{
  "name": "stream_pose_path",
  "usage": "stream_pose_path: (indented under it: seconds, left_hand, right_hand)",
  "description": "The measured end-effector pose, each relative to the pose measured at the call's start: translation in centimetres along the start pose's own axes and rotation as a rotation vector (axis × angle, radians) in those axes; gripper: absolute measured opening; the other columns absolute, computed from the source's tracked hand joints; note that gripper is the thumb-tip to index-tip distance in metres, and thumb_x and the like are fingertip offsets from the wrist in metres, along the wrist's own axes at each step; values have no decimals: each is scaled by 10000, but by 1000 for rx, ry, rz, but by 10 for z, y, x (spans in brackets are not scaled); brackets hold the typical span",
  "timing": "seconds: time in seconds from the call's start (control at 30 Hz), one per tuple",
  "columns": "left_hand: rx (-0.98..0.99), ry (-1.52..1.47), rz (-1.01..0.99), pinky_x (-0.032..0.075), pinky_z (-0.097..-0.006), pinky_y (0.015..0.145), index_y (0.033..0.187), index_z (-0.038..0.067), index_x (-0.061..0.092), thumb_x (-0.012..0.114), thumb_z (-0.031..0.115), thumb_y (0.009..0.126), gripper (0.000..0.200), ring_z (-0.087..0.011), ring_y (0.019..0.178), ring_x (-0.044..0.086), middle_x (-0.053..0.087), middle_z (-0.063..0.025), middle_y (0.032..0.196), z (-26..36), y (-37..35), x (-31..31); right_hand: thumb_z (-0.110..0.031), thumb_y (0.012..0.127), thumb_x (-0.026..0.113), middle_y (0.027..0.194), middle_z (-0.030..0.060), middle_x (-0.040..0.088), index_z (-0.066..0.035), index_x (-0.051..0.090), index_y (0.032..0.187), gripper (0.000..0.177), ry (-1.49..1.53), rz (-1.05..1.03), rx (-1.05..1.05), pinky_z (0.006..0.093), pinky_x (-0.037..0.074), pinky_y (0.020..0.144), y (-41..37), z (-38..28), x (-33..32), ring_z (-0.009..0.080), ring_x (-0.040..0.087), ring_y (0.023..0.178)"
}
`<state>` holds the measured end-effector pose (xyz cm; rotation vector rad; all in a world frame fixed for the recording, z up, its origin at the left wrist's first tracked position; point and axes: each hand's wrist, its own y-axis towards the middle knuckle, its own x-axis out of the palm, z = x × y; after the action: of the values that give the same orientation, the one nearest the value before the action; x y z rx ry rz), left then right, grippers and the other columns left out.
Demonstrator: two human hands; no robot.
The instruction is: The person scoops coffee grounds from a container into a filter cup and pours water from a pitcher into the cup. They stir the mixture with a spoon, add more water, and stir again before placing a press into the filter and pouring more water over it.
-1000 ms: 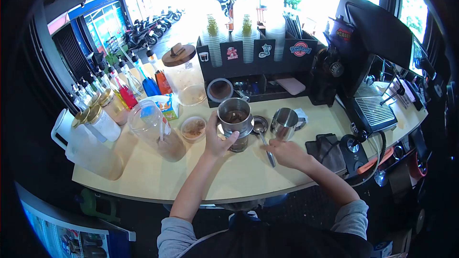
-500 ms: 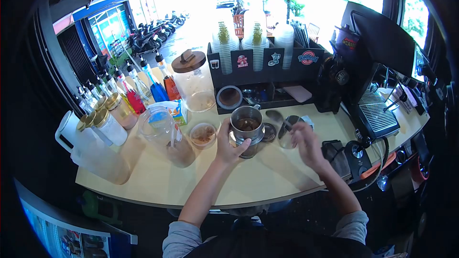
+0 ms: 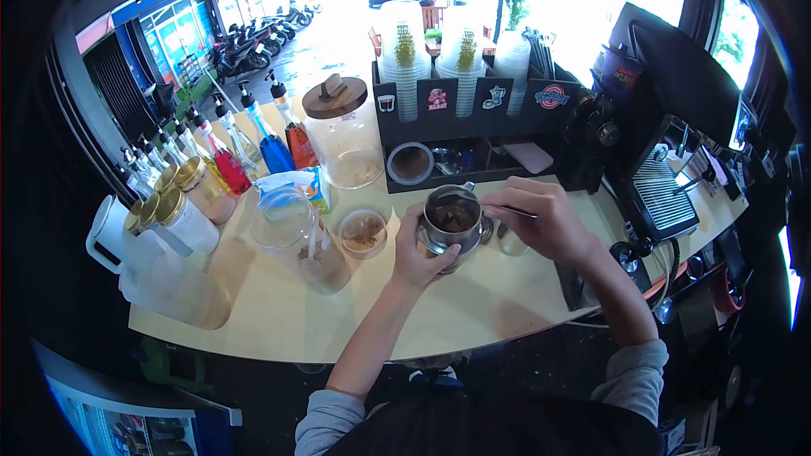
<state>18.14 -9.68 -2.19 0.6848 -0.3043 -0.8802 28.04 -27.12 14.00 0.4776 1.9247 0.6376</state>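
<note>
Holding: left hand (image 3: 418, 257), fingers curled round left side of metal drip filter (image 3: 443, 237), mouth up. Right hand (image 3: 541, 218), just right of filter, fingers pinching spoon (image 3: 512, 211), long axis sideways toward filter's mouth. Round tub (image 3: 363, 255) left of filter.

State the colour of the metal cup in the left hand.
The metal cup is silver; it shows best in the head view.
</note>
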Motion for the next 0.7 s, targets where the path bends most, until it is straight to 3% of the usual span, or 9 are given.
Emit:
stream_pose_path:
  seconds: [0.1, 0.4, 0.7]
  left_hand:
    - [-4, 39, -2, 445, -364, 915, 1174, 3, 482, 812, 259, 635, 682, -243, 1029, 564, 559, -131, 1084, -1, 0, -1]
    - [6, 7, 2, 449, -359, 904, 1166, 7, 489, 818, 242, 627, 674, -244, 1015, 567, 560, -124, 1069, -2, 1, -1]
    - [-10, 53, -67, 452, -360, 894, 1144, 20, 511, 836, 244, 611, 664, -232, 1007, 569, 560, -99, 1054, 12, 10, -9]
  right_hand:
    - [-42, 841, 657, 840, 136, 619, 7, 630, 938, 112, 60, -118, 14, 385, 477, 626, 7, 0, -2, 318, 606, 733]
    - [-41, 857, 615, 859, 127, 579, 13, 590, 982, 139, -18, -164, -2, 413, 462, 643, 9, -9, 1, 344, 580, 734]
    - [-54, 848, 625, 874, 113, 586, 5, 588, 961, 133, -70, -80, -115, 404, 484, 658, 3, 9, 12, 329, 594, 755]
